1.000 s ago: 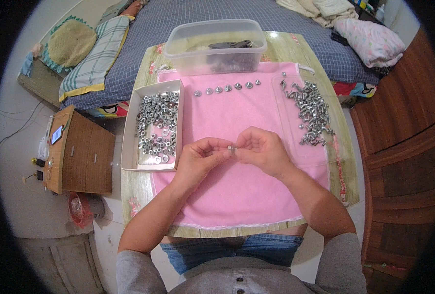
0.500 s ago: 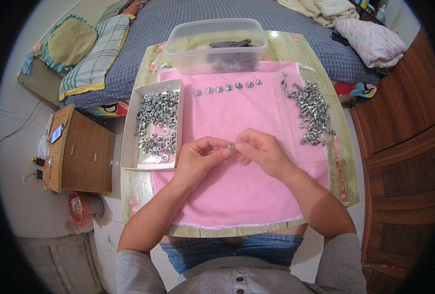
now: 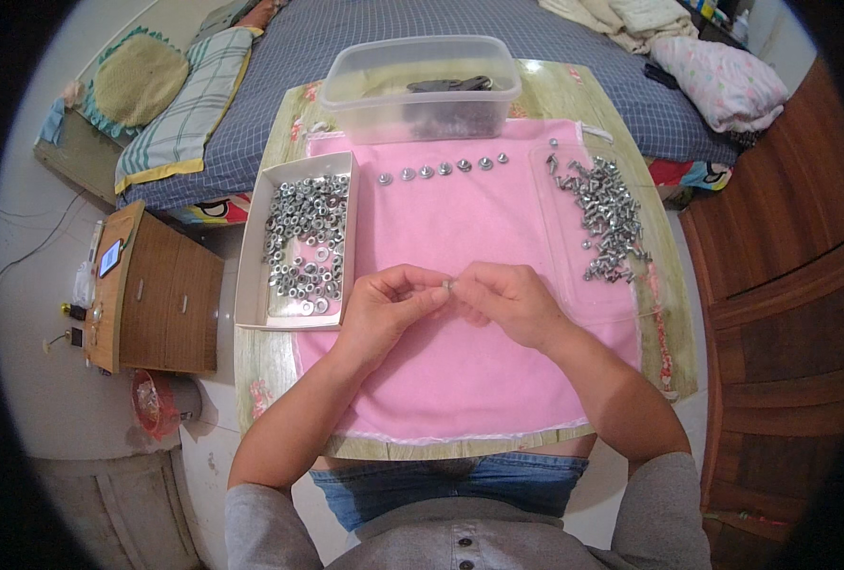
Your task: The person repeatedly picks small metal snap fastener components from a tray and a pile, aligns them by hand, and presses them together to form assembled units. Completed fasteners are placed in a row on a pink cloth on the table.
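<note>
Over the middle of the pink cloth (image 3: pixel 441 380), my left hand (image 3: pixel 388 302) pinches a small metal screw (image 3: pixel 447 284) between thumb and forefinger. My right hand (image 3: pixel 515 299) meets it there, its fingers closed at the screw's other end and a little smeared by motion. Whether a nut sits on the screw is too small to tell. Left of my hands, a white box (image 3: pixel 248 275) holds many loose nuts and washers (image 3: pixel 306 214). To the right, a heap of screws (image 3: pixel 604 218) lies in a shallow clear tray (image 3: pixel 559 275). Beyond my hands, several bolts with washers (image 3: pixel 444 169) stand in a row.
A clear plastic container (image 3: pixel 365 119) with dark pieces inside stands at the table's far edge. Behind it spreads a bed with a checked cover (image 3: pixel 279 57). At the left are a wooden cabinet (image 3: pixel 170 294) and a waste bin (image 3: pixel 186 399).
My right hand's fingers have curled and shifted slightly at the screw. The left hand keeps its pinch in the same place, and the row and boxes are unchanged.
</note>
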`<control>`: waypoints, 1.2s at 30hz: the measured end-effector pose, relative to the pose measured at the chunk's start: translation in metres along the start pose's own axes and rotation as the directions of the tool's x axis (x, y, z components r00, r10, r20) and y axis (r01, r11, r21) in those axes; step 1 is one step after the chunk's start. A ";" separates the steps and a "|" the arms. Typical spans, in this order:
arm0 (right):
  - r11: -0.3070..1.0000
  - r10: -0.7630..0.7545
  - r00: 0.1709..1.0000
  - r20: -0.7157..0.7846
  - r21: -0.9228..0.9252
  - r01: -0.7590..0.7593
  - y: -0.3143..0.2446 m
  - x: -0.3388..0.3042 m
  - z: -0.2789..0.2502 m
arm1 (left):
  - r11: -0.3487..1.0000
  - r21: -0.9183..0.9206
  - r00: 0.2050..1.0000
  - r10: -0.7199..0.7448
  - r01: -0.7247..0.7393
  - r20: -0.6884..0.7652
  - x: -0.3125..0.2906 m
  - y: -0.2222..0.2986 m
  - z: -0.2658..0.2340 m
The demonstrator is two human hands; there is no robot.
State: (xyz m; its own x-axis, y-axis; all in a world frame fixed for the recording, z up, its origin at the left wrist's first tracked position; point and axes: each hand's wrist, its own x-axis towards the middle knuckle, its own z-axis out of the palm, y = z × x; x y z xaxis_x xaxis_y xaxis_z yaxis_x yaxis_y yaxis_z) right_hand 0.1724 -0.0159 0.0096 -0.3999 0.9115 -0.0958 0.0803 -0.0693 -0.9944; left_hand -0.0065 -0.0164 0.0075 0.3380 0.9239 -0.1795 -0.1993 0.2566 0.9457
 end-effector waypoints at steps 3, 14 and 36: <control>0.998 -0.001 1.000 -0.026 -0.064 -0.001 -0.001 0.000 0.001 | 1.000 0.000 1.000 0.001 -0.001 0.004 0.001 -0.001 -0.001; 0.997 -0.063 0.997 -0.049 -0.050 0.061 0.002 0.000 0.002 | 1.000 -0.005 1.000 -0.004 0.004 -0.010 0.000 0.001 0.002; 1.000 0.007 0.999 -0.039 -0.009 -0.007 0.001 0.001 0.003 | 1.000 -0.006 1.000 -0.002 0.002 -0.002 0.000 0.001 0.000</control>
State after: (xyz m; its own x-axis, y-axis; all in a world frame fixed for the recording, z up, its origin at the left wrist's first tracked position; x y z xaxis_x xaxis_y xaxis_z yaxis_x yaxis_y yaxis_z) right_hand 0.1696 -0.0167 0.0085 -0.3638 0.9260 -0.1010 0.0913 -0.0725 -0.9932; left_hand -0.0065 -0.0158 0.0082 0.3367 0.9240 -0.1814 -0.2042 0.2597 0.9439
